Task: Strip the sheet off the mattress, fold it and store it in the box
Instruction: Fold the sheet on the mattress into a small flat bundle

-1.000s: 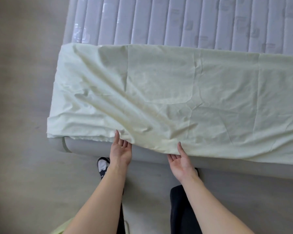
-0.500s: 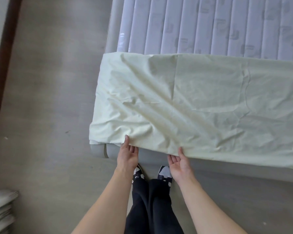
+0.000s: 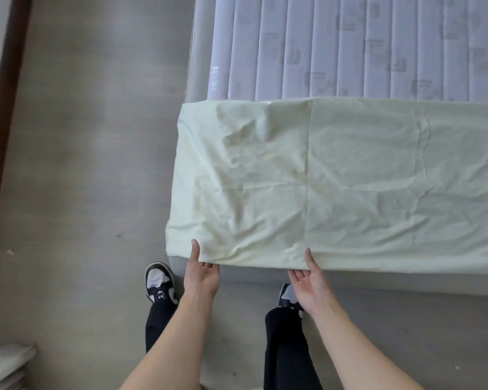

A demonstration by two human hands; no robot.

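A pale green sheet [image 3: 335,181], folded into a long band, lies across the near end of the mattress [image 3: 350,46], whose quilted white top is bare behind it. My left hand [image 3: 202,270] pinches the sheet's near edge close to its left corner, thumb on top and fingers underneath. About a forearm's length to the right, my right hand [image 3: 307,273] pinches the same edge the same way. The sheet runs out of view on the right. No box is in view.
Grey floor [image 3: 82,164] spreads to the left of the bed. A dark wooden strip [image 3: 3,108] runs along the far left. A stack of pale folded things [image 3: 3,367] sits at the bottom left. My feet in black-and-white shoes [image 3: 159,281] stand by the grey bed base [image 3: 378,282].
I have stepped to the left along the bed's end. Both hands have slid left along the sheet's near edge, towards its left corner. The sheet lies flatter, with fewer diagonal wrinkles.
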